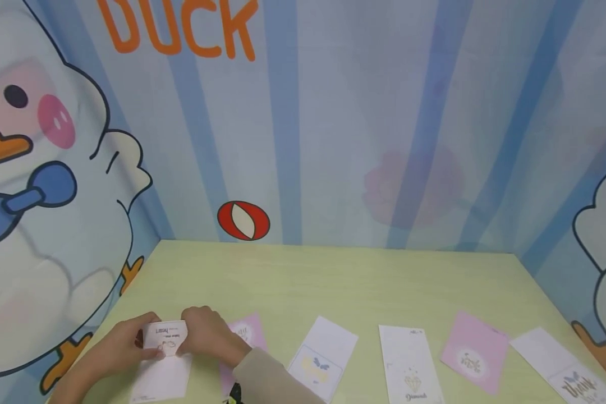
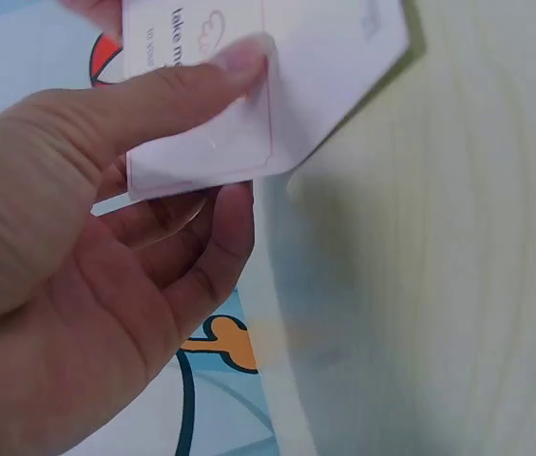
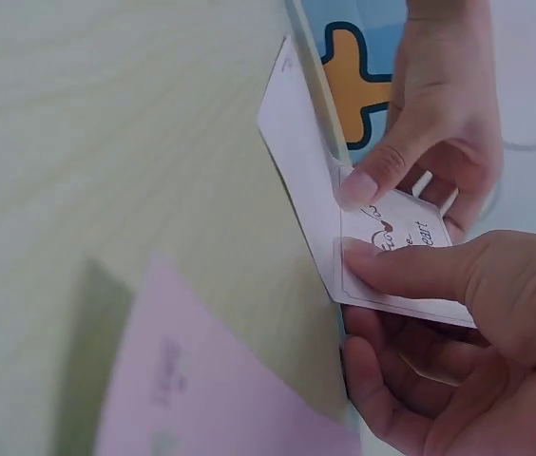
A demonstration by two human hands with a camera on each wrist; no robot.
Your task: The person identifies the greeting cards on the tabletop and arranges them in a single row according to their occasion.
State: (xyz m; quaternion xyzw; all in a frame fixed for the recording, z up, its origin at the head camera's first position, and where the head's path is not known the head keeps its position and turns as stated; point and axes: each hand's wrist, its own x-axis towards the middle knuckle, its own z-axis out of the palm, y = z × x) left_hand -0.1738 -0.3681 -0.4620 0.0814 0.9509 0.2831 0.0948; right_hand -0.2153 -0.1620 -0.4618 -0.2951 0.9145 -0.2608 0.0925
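Observation:
A white card [image 1: 160, 379] with printed script and the word "heart" is held at the table's left front. My left hand [image 1: 116, 348] pinches its left side, the thumb on the printed face and the fingers behind. Opposite it, my right hand [image 1: 209, 334] pinches the right side in the same way. The printed panel [image 3: 396, 256] stands at an angle to the blank panel, with a crease between them, as the right wrist view shows. In the left wrist view, the left thumb [image 2: 182, 100] presses near that crease.
Right of the hands, several cards lie in a row: a pink one [image 1: 257, 331] partly behind the right arm, a white butterfly card [image 1: 328, 342], a white diamond card [image 1: 404, 353], another pink card [image 1: 490, 359] and a "thank" card [image 1: 545, 353]. A printed duck curtain [image 1: 333, 112] borders the table.

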